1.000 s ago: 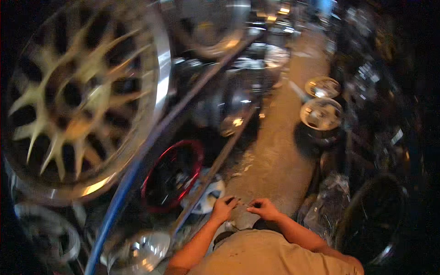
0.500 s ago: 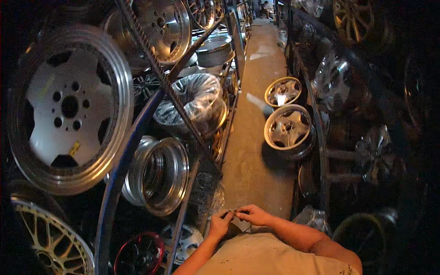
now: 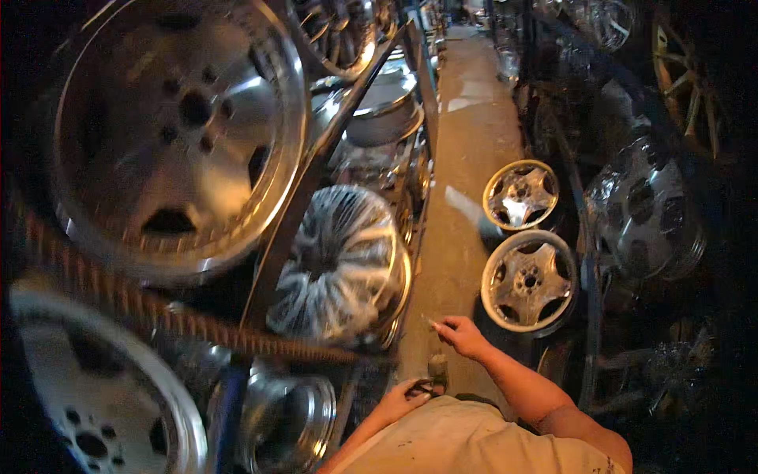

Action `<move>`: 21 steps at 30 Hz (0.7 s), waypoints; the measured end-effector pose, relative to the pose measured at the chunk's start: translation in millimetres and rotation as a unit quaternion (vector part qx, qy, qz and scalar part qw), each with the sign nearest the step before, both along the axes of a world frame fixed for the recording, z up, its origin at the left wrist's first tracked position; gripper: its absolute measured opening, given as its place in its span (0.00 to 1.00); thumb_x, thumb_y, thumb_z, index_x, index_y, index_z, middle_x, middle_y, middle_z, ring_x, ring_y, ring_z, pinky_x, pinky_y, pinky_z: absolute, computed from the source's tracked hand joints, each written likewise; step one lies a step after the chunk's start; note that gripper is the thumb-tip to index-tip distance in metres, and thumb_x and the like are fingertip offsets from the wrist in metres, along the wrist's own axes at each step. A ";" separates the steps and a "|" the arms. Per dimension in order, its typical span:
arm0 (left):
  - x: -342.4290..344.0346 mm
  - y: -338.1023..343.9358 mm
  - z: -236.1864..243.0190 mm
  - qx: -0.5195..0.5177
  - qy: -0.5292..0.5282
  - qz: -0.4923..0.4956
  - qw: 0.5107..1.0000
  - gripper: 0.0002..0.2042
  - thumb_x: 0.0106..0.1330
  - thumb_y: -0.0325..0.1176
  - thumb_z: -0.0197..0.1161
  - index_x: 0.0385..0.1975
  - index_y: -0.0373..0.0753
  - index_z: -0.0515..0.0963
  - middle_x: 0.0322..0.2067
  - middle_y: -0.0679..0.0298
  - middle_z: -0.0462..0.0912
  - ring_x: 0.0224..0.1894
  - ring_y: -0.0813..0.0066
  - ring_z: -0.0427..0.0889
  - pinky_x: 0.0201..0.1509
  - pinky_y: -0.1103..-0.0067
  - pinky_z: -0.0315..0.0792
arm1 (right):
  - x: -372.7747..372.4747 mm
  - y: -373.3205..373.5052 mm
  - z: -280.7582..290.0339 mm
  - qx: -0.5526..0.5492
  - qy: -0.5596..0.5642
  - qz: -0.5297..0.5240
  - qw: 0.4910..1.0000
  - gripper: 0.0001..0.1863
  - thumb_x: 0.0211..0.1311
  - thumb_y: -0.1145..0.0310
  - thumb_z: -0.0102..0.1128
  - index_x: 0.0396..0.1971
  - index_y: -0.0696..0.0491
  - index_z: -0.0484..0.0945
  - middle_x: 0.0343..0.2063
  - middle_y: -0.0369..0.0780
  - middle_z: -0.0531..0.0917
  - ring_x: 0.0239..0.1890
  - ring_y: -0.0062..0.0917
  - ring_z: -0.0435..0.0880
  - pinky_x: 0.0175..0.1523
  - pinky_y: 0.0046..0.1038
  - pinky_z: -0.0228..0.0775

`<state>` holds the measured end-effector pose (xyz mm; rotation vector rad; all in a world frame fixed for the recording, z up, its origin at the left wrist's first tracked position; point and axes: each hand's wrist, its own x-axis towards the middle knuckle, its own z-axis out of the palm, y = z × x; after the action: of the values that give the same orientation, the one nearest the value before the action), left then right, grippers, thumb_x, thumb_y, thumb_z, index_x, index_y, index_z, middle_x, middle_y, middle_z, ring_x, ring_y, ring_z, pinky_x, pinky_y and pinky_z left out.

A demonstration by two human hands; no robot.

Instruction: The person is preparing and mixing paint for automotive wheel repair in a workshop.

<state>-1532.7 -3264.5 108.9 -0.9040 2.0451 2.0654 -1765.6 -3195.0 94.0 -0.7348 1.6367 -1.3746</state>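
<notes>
My right hand (image 3: 462, 336) reaches out over the aisle floor, thumb and forefinger pinched together. A thin pale sliver shows at its fingertips, too small to name. Close to my waist, my left hand (image 3: 404, 401) is curled at a small dark object (image 3: 427, 386), whose kind I cannot make out. Just ahead of my right hand, on the floor, sits a five-spoke wheel rim (image 3: 529, 281) with a pale lip. A second five-spoke rim (image 3: 521, 195), with a yellowish lip, is right behind it.
On the left, a metal rack with a rusty ribbed bar (image 3: 205, 328) holds a large silver rim (image 3: 193, 150) and a plastic-wrapped rim (image 3: 335, 261). Wrapped rims (image 3: 643, 209) fill the dark right-hand rack. The narrow concrete aisle (image 3: 478, 87) runs between them.
My hands, together before, are now apart; the right has moved forward and right, the left stays near my waist. The view has moved forward, so the rims appear larger and lower.
</notes>
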 end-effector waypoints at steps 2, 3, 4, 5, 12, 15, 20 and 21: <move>-66.1 -40.6 26.4 -0.035 -0.015 -0.133 0.990 0.21 0.61 0.35 0.63 0.52 0.35 0.72 0.41 0.62 0.78 0.41 0.76 0.76 0.47 0.79 0.70 | -42.3 -4.3 -0.4 0.074 0.039 0.027 0.996 0.17 0.62 0.56 0.56 0.30 0.56 0.80 0.18 0.34 0.76 0.21 0.15 0.70 0.28 0.21 0.62; -101.3 -61.5 40.0 -0.119 0.041 -0.184 0.975 0.20 0.59 0.34 0.64 0.51 0.35 0.72 0.41 0.61 0.78 0.42 0.72 0.76 0.48 0.77 0.70 | -63.9 -7.0 -1.6 0.030 0.039 0.008 0.999 0.17 0.62 0.56 0.56 0.30 0.56 0.80 0.18 0.34 0.76 0.21 0.15 0.70 0.28 0.21 0.62; -132.2 -78.9 53.1 -0.135 0.069 -0.185 0.971 0.20 0.59 0.34 0.64 0.51 0.35 0.72 0.41 0.61 0.78 0.42 0.72 0.76 0.48 0.77 0.70 | -82.0 -6.6 -4.1 0.041 0.063 -0.022 0.997 0.17 0.61 0.57 0.56 0.30 0.57 0.80 0.18 0.35 0.77 0.22 0.16 0.71 0.29 0.23 0.64; -160.4 -95.2 64.0 -0.173 0.092 -0.189 0.962 0.20 0.59 0.33 0.63 0.51 0.35 0.72 0.41 0.60 0.78 0.42 0.70 0.76 0.48 0.76 0.70 | -95.0 -5.8 -7.8 0.099 0.078 -0.047 0.991 0.16 0.60 0.57 0.57 0.30 0.58 0.80 0.18 0.36 0.78 0.22 0.18 0.72 0.30 0.24 0.65; -292.1 -194.8 128.3 -0.049 0.120 -0.098 0.987 0.21 0.59 0.29 0.60 0.53 0.32 0.70 0.48 0.58 0.77 0.50 0.68 0.75 0.58 0.76 0.64 | -201.6 -12.4 -31.3 0.212 0.051 -0.180 0.959 0.18 0.59 0.56 0.57 0.35 0.58 0.81 0.28 0.42 0.83 0.31 0.26 0.80 0.40 0.27 0.69; -371.3 -244.4 122.9 -0.086 0.149 -0.104 0.980 0.21 0.59 0.28 0.60 0.54 0.32 0.69 0.48 0.57 0.77 0.50 0.69 0.75 0.58 0.77 0.64 | -308.6 -36.9 -39.5 0.239 0.083 -0.195 0.948 0.17 0.59 0.57 0.55 0.32 0.58 0.80 0.26 0.43 0.81 0.32 0.27 0.79 0.41 0.29 0.69; -496.7 -315.3 100.6 -0.032 0.118 -0.062 0.991 0.22 0.59 0.25 0.58 0.55 0.31 0.68 0.49 0.57 0.77 0.50 0.73 0.75 0.58 0.78 0.65 | -552.9 -164.9 -3.8 0.203 0.266 -0.208 0.919 0.19 0.63 0.57 0.50 0.35 0.60 0.77 0.27 0.46 0.81 0.29 0.30 0.81 0.36 0.31 0.71; -524.3 -325.3 90.3 0.030 0.089 -0.041 0.995 0.22 0.59 0.27 0.60 0.55 0.32 0.69 0.49 0.56 0.77 0.51 0.71 0.74 0.58 0.77 0.65 | -602.7 -199.8 15.2 0.188 0.325 -0.177 0.910 0.18 0.64 0.58 0.50 0.38 0.60 0.77 0.30 0.46 0.82 0.31 0.26 0.82 0.36 0.28 0.72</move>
<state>-2056.9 -3589.8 199.2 -0.6347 2.0513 2.2230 -2368.2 -3394.8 109.3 -0.7243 2.5815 -1.0365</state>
